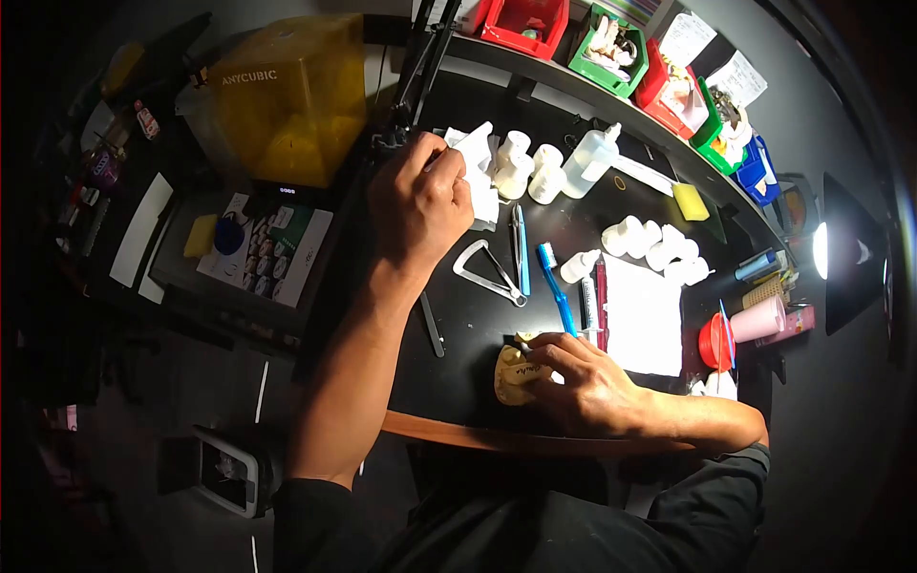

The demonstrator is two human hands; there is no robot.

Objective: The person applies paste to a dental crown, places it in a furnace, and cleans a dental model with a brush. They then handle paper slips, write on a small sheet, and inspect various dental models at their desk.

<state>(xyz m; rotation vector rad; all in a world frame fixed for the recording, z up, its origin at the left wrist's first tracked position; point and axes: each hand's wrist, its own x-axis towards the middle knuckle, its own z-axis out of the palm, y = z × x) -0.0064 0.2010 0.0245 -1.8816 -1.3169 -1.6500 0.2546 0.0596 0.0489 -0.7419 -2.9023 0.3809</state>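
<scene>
My left hand [425, 196] is raised at the far left of the black desk, its fingers curled into a fist beside white paper tissues [475, 158]. Whatever it may hold is hidden. Near the front edge, my right hand [592, 387] closes over the right part of a yellowish dental cast [516, 375] with dark handwriting on it. A blue toothbrush [556, 286] lies just beyond that hand. Next to it are a syringe [589, 304], a dark red pen-like stick [602, 301] and a white sheet [645, 320]. Calipers [489, 274] and blue-handled tweezers [520, 250] lie between my hands.
White bottles [513, 167] and a clear squeeze bottle [590, 162] stand at the back, with a yellow sponge [690, 201] to their right. Coloured bins [602, 53] line the shelf. A yellow-covered printer [287, 100] stands left; a lit lamp [823, 250] is right.
</scene>
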